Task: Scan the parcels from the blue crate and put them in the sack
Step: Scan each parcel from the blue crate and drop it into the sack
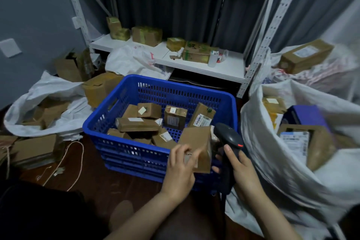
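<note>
Though at scanner (pixel 230 137), parcel (pixel 196 142) writing illegible.

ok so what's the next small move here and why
Probably point the scanner squarely at the parcel and scan it: the left hand holds the parcel over the blue crate at its near corner, and the right hand grips the scanner with its head right beside it.

white shelf (pixel 163 55) behind, taped boxes (pixel 147 36) and white cup (pixel 212 60) on it; flattened cardboard (pixel 35 150) on floor left.
</note>
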